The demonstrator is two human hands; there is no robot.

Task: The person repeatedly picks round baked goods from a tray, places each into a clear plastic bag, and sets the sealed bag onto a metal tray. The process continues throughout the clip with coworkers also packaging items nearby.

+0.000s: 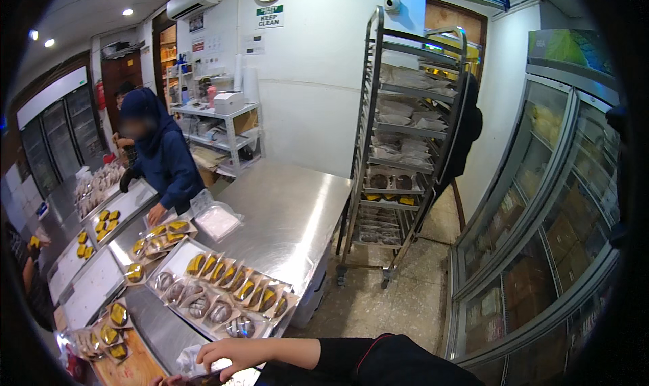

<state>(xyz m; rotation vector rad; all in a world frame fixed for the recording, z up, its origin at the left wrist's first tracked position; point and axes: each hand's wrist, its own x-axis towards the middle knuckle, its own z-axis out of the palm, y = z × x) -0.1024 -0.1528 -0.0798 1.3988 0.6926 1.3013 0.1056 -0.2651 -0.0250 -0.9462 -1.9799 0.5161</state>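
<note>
My right hand reaches in from the lower right, its fingers bent down and the thumb apart. Its fingertips are beside a crumpled clear plastic wrapping; whether they grip anything is unclear. Only a few fingers of my left hand show at the bottom edge, and what they touch is cut off. Just beyond lies a tray with rows of round, dark baked goods in clear packets and others with yellow labels. To the left, more yellow-labelled packets lie on a wooden board.
A steel table runs ahead. Across it, a person in blue handles packets by white trays; another person's hands show at far left. A wheeled tray rack and glass-door fridges stand right, a person behind the rack.
</note>
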